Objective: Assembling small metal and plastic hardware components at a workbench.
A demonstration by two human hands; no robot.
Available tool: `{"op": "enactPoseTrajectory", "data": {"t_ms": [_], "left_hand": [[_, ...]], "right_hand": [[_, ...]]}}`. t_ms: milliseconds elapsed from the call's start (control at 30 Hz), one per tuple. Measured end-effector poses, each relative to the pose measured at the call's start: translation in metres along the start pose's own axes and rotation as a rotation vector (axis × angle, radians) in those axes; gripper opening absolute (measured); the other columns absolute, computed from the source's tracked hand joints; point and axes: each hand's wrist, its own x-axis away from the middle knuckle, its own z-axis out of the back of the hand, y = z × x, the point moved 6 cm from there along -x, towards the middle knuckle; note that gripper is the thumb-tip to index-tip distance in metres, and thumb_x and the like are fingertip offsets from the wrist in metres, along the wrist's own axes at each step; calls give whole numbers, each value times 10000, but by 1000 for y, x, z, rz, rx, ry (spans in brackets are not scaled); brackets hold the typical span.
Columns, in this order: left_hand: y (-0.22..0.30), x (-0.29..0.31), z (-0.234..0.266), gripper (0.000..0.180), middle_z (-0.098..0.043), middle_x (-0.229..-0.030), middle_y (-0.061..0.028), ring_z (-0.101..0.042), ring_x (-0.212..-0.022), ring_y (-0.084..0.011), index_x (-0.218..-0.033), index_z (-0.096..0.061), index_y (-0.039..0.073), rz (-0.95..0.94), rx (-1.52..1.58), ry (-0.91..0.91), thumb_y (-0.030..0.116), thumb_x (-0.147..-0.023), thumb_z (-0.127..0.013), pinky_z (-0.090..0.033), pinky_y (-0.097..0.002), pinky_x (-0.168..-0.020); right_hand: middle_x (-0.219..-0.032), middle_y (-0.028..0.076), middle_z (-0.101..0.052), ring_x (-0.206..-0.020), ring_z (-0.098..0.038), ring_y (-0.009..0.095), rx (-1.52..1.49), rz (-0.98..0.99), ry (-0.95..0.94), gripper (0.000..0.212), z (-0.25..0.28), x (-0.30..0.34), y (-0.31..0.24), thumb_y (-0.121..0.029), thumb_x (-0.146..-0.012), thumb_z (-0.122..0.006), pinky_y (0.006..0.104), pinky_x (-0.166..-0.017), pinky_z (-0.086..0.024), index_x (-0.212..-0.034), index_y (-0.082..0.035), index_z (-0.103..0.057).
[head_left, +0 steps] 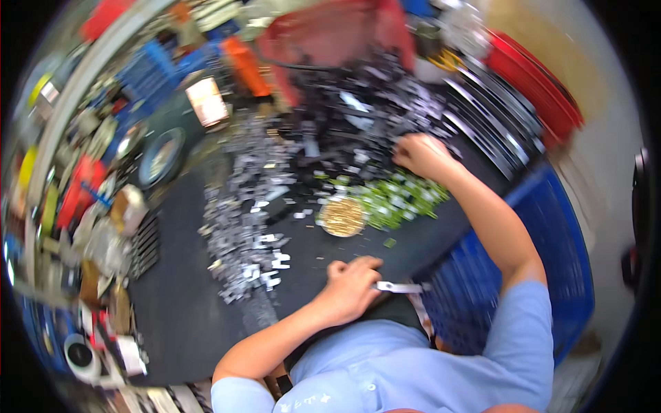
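Near the front edge of the dark table, my left hand (pixel 351 292) is curled closed. A flat silver metal strip (pixel 399 288) sticks out from its right side, seemingly gripped in it. Further off, my right hand (pixel 421 155) reaches to the right end of a heap of small black and grey pieces (pixel 372 89). Its fingers are bent together, and whatever they hold is hidden. Just below that hand spread many small green and white pieces (pixel 399 199). Beside them stands a round dish of thin gold-coloured pins (pixel 342 217). The picture is blurred.
A long pile of grey and silver pieces (pixel 244 227) runs down the table's middle left. At the back stands a red bin (pixel 337 34). Stacked dark trays (pixel 489 117) and a blue crate (pixel 544 248) flank the right side. Cluttered goods (pixel 103 206) line the left.
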Motion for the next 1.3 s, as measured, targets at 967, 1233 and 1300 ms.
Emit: {"op": "enactPoseTrajectory", "data": {"t_ms": [967,1233,1300], "left_hand": [[7,102,29,266,-444,-1296,-198,-424,-1188,-347,-943,-525,47,-41,285,230,15,-703,-637,-314,-441,-956],[-1,132,43,228,-498,-1250,-147,-506,-1099,-296,-991,-542,57,26,366,401,126,-799,-643,-376,-387,-906],[-4,140,44,229,-516,-1231,-136,-519,-1083,-289,-999,-544,60,55,375,434,135,-806,-643,-392,-380,-894]], "right_hand": [[-846,62,-591,-811,-563,263,-424,529,9,152,-44,129,-120,-80,-716,-666,366,-703,-442,-863,-81,-624],[-893,37,-612,-771,-549,207,-157,743,-36,229,-52,150,-148,-60,-666,-607,326,-686,-441,-889,-83,-650],[-911,30,-617,-769,-553,199,-140,753,-30,222,-51,155,-154,-59,-674,-610,315,-695,-448,-891,-79,-653]]}}
